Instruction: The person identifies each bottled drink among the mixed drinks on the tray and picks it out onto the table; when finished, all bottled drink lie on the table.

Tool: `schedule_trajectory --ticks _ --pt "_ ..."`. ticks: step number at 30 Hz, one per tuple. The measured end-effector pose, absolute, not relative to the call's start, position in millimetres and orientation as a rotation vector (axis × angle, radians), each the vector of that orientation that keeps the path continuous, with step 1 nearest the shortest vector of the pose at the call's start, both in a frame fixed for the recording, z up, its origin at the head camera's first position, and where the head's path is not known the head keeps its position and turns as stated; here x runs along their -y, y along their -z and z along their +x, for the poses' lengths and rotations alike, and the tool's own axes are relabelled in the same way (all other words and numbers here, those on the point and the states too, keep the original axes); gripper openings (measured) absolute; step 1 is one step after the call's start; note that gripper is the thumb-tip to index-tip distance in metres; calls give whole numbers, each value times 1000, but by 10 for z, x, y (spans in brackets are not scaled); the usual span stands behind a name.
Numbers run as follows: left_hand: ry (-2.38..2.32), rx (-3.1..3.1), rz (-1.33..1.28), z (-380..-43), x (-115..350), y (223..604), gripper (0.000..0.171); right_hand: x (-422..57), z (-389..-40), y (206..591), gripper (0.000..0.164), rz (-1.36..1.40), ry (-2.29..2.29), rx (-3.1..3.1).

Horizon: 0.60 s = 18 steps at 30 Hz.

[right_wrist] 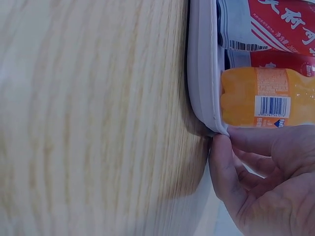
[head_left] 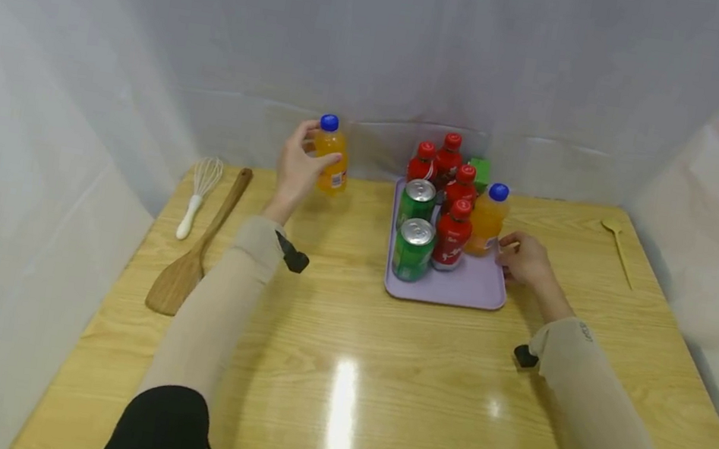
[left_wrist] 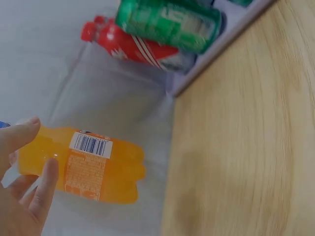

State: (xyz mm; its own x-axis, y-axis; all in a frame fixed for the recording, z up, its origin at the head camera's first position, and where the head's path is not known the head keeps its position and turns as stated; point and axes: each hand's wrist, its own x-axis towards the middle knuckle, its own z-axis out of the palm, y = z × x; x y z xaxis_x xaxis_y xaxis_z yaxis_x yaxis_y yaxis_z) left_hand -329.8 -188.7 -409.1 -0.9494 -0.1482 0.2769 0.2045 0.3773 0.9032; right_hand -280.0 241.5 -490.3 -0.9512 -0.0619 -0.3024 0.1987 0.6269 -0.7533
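My left hand (head_left: 299,166) grips an orange soda bottle (head_left: 331,151) with a blue cap by its upper part. In the left wrist view this bottle (left_wrist: 98,164) hangs above the table, left of the tray. My right hand (head_left: 523,259) pinches the right rim of a lilac tray (head_left: 461,289); the right wrist view shows thumb and finger on the tray edge (right_wrist: 204,73). Inside the tray stand several red bottles (head_left: 451,237), green cans (head_left: 413,251) and a second orange soda bottle (head_left: 488,220), close to my right hand. A green box (head_left: 479,172) is partly hidden behind them.
At the table's left lie a white whisk (head_left: 194,205) and a wooden spatula (head_left: 188,266). A yellow spoon (head_left: 620,250) lies at the far right. Pale curtains (head_left: 384,51) hang behind the table (head_left: 315,341) and on both sides.
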Motion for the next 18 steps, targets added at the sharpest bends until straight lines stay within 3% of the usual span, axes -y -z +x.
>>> schedule_trajectory --ticks 18 --pt "1414 2528 36 -3601 2389 4321 63 -2383 -2779 4869 39 130 1175 -2569"
